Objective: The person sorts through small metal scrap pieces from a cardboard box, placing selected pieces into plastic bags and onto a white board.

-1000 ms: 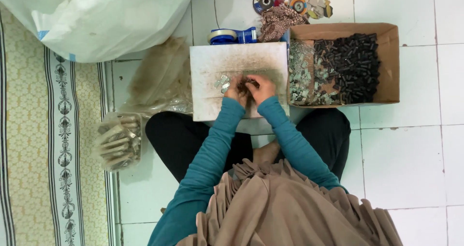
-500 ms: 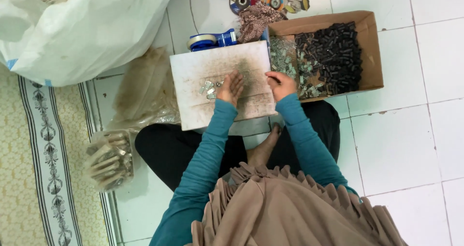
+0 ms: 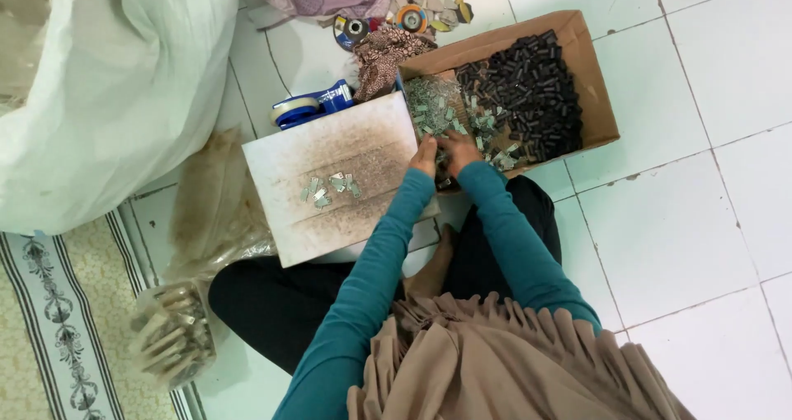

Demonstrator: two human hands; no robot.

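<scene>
Hands have left the white board [image 3: 330,152] for the cardboard box [image 3: 594,82]: left hand [image 3: 426,158] and right hand [image 3: 459,151] dig together into the small metal clips [image 3: 437,110]; whether either grip is clamped, I cannot tell. A few clips [image 3: 330,187] lie left of them.

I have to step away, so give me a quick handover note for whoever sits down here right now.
Left hand and right hand: both at the near edge of the cardboard box, among the small metal clips; grip not visible.
Black pieces fill the box's far side.
Done: a few clips lie on the white board on the lap.
Left: most clips are in the box.
</scene>
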